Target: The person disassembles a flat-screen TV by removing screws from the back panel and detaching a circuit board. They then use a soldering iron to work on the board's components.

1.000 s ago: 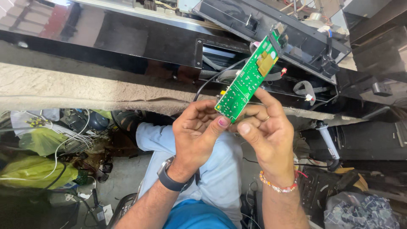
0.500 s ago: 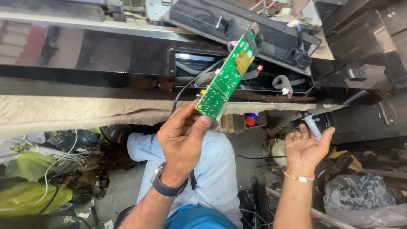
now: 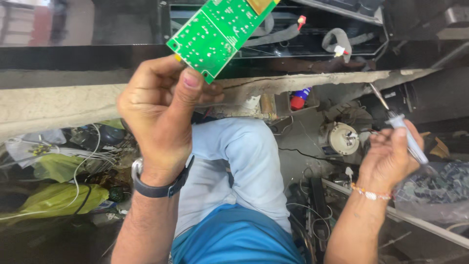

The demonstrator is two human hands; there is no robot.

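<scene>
Head view, left hand [image 3: 156, 117] pinching circuit board [image 3: 217, 32] edge, right hand [image 3: 388, 156] gripping screwdriver [image 3: 398, 124]

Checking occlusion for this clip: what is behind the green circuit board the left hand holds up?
Behind the green circuit board in the left hand lies a black open chassis with grey cables and red-tipped connectors. Whatever sits directly behind the board is covered.

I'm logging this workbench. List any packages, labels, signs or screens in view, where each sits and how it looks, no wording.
Bag: lower left, crumpled, yellow-green plastic.
Clear bag: lower right beside the right hand, see-through, dark bits inside.
Bottle: under the bench edge, centre, red cap, blue band.
No signs or lit screens show; the left hand holds a bare green circuit board.
</scene>
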